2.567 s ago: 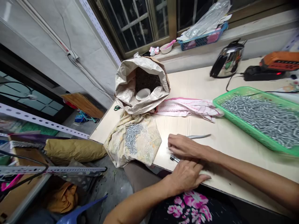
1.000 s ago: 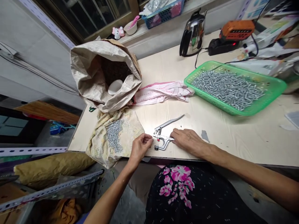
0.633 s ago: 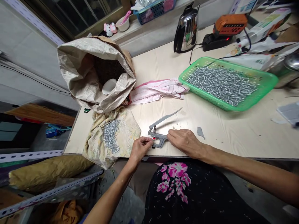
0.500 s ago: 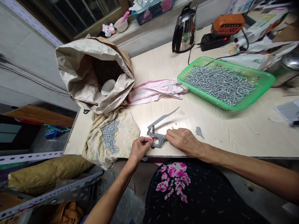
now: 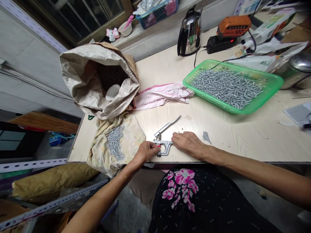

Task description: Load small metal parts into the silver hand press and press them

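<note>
A grey metal hand-press plier (image 5: 166, 149) with a long lever handle (image 5: 167, 125), a spring and a red part in its jaw lies at the table's front edge. My right hand (image 5: 188, 143) is closed around the plier's right end, its fingers covering that grip. At the jaw, my left hand (image 5: 147, 151) pinches with thumb and forefinger beside the red part; whatever is between the fingertips is too small to make out. Left of it, a pile of small silver metal pins (image 5: 116, 142) rests on a patterned cloth (image 5: 133, 131).
A green basket (image 5: 264, 103) full of similar metal pieces stands at the right. A large open sack (image 5: 73, 74) is at the left, beside a pink-white cloth (image 5: 165, 94). Behind are a kettle (image 5: 191, 32) and an orange battery (image 5: 233, 26) on a charger. A grey scrap (image 5: 207, 137) lies near my right hand.
The plier has turned slightly in my right hand, and its lever tip now sits lower and further left. My left fingertips have shifted a little towards the red part. The view has shifted slightly.
</note>
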The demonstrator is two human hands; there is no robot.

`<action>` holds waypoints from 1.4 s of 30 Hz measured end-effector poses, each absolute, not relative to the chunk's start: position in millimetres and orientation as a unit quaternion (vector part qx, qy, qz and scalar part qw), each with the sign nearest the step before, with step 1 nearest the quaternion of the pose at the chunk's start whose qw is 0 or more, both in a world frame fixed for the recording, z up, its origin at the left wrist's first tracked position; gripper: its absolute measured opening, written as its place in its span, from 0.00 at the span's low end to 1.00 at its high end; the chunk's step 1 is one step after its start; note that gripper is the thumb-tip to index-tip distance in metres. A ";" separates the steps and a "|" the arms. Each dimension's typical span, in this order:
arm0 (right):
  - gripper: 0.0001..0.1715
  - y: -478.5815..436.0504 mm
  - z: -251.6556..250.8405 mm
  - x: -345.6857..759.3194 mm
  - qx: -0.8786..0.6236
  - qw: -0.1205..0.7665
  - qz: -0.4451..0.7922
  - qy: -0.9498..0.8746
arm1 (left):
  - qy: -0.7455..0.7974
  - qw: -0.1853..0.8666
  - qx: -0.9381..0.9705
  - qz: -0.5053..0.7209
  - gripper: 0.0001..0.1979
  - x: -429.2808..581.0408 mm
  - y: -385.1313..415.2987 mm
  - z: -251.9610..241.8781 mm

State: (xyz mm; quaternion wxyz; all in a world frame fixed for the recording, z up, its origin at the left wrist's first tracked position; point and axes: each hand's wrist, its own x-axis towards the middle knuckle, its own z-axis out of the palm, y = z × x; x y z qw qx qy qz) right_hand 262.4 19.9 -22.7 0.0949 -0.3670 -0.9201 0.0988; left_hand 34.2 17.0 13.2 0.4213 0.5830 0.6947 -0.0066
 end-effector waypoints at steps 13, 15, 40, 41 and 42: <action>0.55 56.2 -15.6 280.7 -0.370 0.095 0.117 -0.917 | 0.714 0.522 0.462 0.054 0.16 34.2 7.7 7.3; 0.52 56.7 -12.6 278.6 -0.372 0.096 0.112 -0.916 | 0.714 0.524 0.460 0.059 0.16 33.9 8.5 6.8; 0.18 37.4 0.1 301.3 -0.401 0.092 0.179 -0.894 | 0.388 0.191 0.901 0.012 0.22 93.4 43.0 9.7; 0.15 35.1 -1.3 299.7 -0.405 0.094 0.174 -0.893 | 0.384 0.195 0.903 0.008 0.18 95.3 42.5 11.1; 0.13 33.0 -3.1 297.9 -0.409 0.094 0.169 -0.892 | 0.381 0.198 0.903 0.007 0.14 96.8 41.9 11.8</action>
